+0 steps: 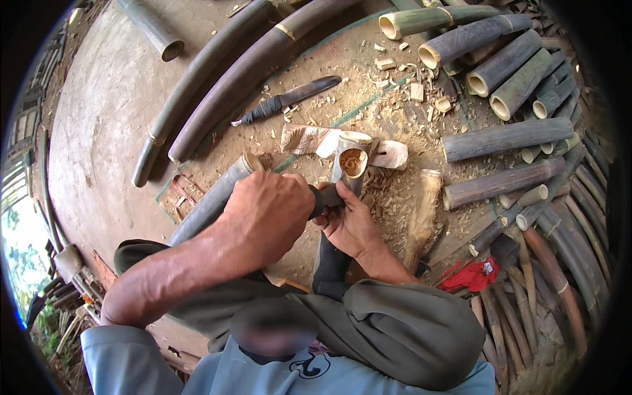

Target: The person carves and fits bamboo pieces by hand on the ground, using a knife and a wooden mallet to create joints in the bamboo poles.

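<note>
Left hand (266,214) is closing its grip around a dark tool handle (322,197); right hand (349,220) is gripping the base of a short bamboo cup (350,161). Cup is sitting upright among wood shavings (388,191) on the floor, a sheathed knife (289,99) lying beyond, cut bamboo poles (500,138) stacked to the right.

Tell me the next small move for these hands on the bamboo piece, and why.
Probably another short paring stroke at the rim: the left hand grips a dark-handled blade against the short bamboo tube, which the right hand steadies, with curled shavings sitting in its open end.
</note>
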The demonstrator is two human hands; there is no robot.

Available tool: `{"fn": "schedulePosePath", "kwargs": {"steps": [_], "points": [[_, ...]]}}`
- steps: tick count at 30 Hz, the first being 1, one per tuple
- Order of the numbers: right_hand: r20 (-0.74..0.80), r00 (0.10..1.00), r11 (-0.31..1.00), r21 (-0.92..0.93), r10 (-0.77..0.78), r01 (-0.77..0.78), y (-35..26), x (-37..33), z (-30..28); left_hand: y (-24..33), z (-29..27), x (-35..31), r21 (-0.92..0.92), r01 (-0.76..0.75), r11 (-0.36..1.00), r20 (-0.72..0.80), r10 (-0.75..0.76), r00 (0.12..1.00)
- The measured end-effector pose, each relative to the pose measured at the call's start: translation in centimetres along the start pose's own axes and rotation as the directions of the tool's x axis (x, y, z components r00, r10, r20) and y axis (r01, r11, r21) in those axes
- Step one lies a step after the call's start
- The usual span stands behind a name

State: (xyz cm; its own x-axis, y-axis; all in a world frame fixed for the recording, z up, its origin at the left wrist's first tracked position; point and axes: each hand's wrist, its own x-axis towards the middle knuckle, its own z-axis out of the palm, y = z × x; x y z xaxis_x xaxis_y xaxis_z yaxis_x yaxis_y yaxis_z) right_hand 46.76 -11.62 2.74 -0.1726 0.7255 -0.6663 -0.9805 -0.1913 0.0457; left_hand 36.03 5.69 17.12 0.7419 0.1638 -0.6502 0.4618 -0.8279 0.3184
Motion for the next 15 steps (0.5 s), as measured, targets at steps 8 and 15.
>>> {"fn": "schedulePosePath", "kwargs": {"steps": [8, 15], "points": [[-0.108, 0.994, 0.956, -0.293, -0.018, -0.014, -3.0, -1.2, -0.6, 2.0, 4.6, 0.4, -0.401, 0.215, 0.891, 0.171, -0.158, 0.973], [-0.263, 0.965, 0.525, -0.822, -0.011, -0.218, -9.0, -0.2, -2.6, 12.9, 12.9, 3.6, -0.865, 0.288, 0.412, 0.105, -0.413, 0.905]]}}
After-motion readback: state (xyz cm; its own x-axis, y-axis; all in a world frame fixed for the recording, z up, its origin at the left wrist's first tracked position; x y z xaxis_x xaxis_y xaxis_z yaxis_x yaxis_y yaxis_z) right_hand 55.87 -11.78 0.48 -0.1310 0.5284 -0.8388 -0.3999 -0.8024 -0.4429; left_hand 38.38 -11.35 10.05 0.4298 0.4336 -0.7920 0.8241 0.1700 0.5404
